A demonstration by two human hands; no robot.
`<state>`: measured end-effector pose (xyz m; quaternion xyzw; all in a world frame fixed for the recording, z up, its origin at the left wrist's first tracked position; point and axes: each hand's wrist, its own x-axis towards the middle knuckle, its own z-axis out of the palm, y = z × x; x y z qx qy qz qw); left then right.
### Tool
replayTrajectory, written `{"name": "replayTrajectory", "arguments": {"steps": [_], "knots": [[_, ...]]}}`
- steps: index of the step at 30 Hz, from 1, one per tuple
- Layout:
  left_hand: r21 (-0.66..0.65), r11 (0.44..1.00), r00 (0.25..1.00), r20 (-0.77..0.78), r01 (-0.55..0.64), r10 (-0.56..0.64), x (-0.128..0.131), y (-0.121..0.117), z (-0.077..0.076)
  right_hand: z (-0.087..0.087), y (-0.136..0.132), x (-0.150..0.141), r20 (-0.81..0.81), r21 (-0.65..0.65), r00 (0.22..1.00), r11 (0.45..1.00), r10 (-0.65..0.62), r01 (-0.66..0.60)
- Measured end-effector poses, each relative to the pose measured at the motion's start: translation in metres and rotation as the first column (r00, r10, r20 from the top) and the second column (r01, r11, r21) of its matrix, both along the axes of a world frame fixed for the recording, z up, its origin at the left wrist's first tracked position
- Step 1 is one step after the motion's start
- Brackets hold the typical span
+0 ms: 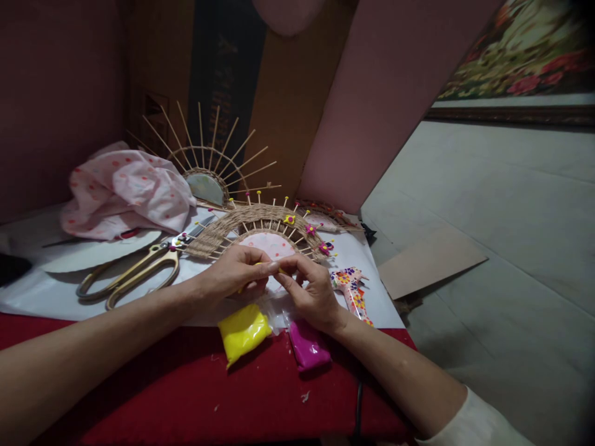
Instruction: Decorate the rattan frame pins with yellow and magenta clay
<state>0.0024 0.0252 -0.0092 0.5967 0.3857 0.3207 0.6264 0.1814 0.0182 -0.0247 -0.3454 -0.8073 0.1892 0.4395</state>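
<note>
My left hand and my right hand meet at the fingertips. Both are closed in a pinch around a small bit of yellow clay, mostly hidden by the fingers. Just behind them stands a woven twine half-round fan shape with short sticks, a pink dotted centre and coloured clay beads on its stick tips. Clay flowers in yellow and pink sit along its right side. Below my hands lie a bag of yellow clay and a bag of magenta clay.
Large gold-handled scissors lie left on white paper. Behind are a bunched dotted cloth and another stick frame leaning on cardboard. A flowered glue gun lies right, near the table edge. Red cloth covers the front.
</note>
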Motion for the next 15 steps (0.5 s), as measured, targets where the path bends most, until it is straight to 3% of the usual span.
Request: {"name": "replayTrajectory", "arguments": {"steps": [8, 15], "knots": [[0.042, 0.999, 1.0, -0.007, 0.016, -0.015, -0.001, 0.0029, -0.0062, -0.0005, 0.0001, -0.0006, -0.012, -0.004, 1.0, 1.0, 0.022, -0.022], [0.055, 0.998, 1.0, -0.018, -0.004, 0.005, 0.0006, -0.0009, -0.0029, -0.0008, 0.0, -0.0011, -0.014, -0.005, 0.999, 0.999, 0.032, -0.032]]}}
